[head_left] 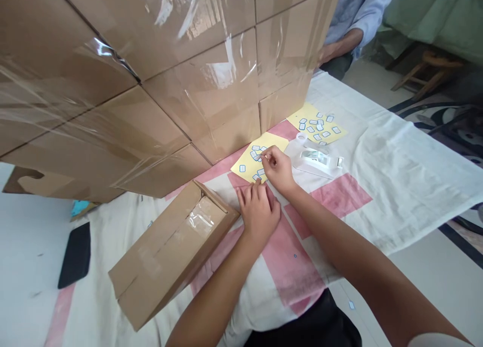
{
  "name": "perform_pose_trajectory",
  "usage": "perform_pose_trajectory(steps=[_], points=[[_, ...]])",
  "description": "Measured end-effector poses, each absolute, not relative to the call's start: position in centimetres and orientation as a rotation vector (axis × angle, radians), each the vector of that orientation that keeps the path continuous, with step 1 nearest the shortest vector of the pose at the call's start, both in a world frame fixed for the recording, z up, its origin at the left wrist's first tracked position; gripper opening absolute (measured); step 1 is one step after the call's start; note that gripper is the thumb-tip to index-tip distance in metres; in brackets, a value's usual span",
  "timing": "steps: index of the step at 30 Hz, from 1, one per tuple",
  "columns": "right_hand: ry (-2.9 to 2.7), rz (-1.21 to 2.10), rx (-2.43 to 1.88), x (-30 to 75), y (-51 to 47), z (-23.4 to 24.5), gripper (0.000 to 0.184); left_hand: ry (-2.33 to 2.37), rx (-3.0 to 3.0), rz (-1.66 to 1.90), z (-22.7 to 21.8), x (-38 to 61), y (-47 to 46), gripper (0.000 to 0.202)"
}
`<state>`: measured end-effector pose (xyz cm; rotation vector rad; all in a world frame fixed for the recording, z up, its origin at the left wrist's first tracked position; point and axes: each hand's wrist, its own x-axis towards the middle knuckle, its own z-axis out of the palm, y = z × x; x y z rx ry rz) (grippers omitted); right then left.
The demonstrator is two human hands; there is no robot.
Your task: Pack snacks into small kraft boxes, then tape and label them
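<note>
A yellow sheet (247, 158) lies on the table, with several small white pieces (242, 168) edged in blue scattered over it. Over the sheet, my right hand (278, 168) has its thumb and forefinger pinched together among these pieces; what is between the fingertips is too small to make out. My left hand (260, 208) rests flat at the sheet's near edge, fingers apart, one fingertip close to a white piece. A second yellow sheet (334, 136) with several similar pieces lies farther back. Beside my right hand is a clear plastic package (317, 158) with a white item inside.
A tall wall of taped cardboard boxes (211, 80) stands behind the sheets. One closed carton (166, 256) sits left of my left hand. A black flat object (74, 256) lies far left. Across the table sits a person in a light-blue sleeve (372, 15). A wooden stool (430, 70) stands beyond.
</note>
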<state>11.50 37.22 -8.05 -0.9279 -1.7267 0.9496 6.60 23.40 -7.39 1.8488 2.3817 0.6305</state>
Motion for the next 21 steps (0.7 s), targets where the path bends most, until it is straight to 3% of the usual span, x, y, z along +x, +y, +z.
perform_pose_trajectory(steps=[2, 6, 11, 21], points=[[-1.671, 1.023, -0.895, 11.5, 36.6, -7.7, 0.007, 2.397, 1.871, 0.609, -7.4, 6.7, 23.4, 0.042], [-1.376, 1.449, -0.712, 11.4, 36.0, -7.4, 0.036, 2.407, 1.873, 0.595, -7.5, 6.8, 23.3, 0.046], [-0.984, 2.136, -0.440, 12.2, 36.5, -6.8, 0.045, 2.429, 1.862, 0.628, -7.7, 6.9, 23.4, 0.048], [-0.869, 2.248, -0.395, 12.9, 37.6, -6.7, 0.036, 2.488, 1.907, 0.706, -8.0, 6.7, 23.5, 0.041]])
